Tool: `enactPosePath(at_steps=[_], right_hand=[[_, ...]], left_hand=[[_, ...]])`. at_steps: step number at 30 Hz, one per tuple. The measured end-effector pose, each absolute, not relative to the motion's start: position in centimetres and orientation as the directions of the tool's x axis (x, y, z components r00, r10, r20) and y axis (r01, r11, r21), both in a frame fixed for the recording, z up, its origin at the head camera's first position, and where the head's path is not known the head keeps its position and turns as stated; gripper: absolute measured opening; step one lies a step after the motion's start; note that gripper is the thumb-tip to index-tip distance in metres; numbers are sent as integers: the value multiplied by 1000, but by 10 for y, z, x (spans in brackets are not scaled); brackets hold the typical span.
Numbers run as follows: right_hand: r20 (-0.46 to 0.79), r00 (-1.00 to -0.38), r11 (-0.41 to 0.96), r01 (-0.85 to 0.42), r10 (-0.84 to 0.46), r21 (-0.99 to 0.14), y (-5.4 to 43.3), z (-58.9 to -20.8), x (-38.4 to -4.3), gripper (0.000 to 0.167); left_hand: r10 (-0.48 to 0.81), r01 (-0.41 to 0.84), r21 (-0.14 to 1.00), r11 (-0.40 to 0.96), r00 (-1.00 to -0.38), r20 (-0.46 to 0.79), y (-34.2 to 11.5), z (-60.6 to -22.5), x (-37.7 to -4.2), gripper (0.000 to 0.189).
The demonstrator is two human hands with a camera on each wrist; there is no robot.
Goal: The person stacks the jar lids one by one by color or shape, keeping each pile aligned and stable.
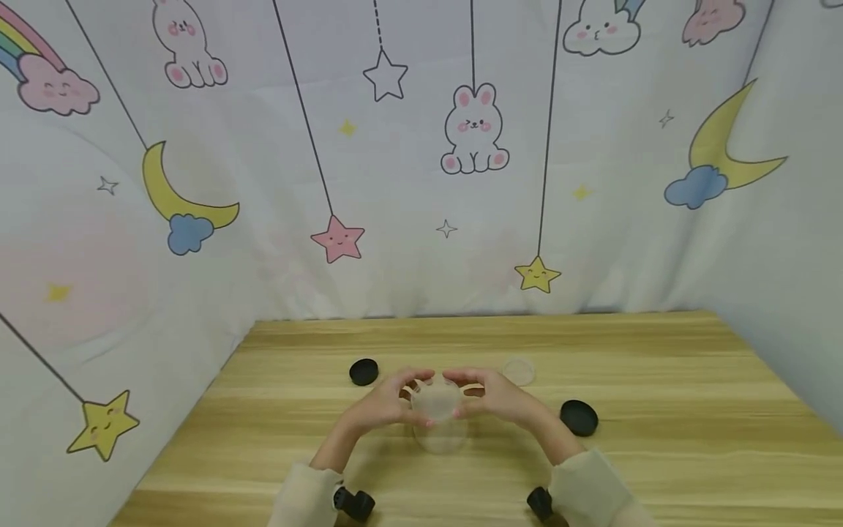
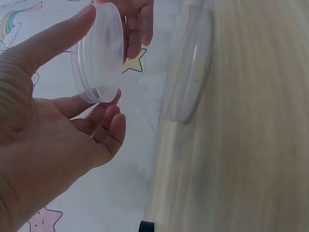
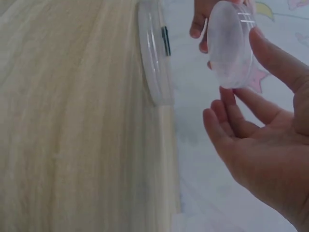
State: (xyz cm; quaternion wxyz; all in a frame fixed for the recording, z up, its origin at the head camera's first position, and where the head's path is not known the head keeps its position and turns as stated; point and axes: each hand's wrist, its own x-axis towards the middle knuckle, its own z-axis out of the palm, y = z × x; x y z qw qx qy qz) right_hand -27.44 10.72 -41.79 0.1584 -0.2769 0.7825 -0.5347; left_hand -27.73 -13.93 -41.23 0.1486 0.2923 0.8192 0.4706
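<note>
A small, shallow clear plastic tub (image 1: 436,401) with a ridged wall is held in the air between both hands. My left hand (image 1: 390,402) grips its left side, thumb at the near side and fingers at the far side. My right hand (image 1: 498,399) grips the right side in the same manner; in the right wrist view its thumb (image 3: 275,58) lies along the wall. Below the tub, apart from it, a wider clear round container (image 1: 440,438) rests on the table; its low wall (image 2: 190,67) shows in the left wrist view. What either contains I cannot tell.
A black round lid (image 1: 364,372) lies at the back left, and a larger black lid (image 1: 579,418) beside my right forearm. Behind my right hand lies a clear disc (image 1: 519,372). The wooden table (image 1: 276,454) ends at a printed curtain (image 1: 408,278).
</note>
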Motion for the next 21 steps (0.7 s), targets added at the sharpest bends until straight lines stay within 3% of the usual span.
enactPosePath(at_steps=[5,21], right_hand=[[30,-781,287,-264,-624,-921,106,-424,-275,65],[-8,-761,327,-269,-649,-906,106,-442,-278,65]], left_hand=[[627,373,821,431,-779,24,-137,-419,-276,74],[592,261,868,423,-805,-47,-133,-439,-275,72]])
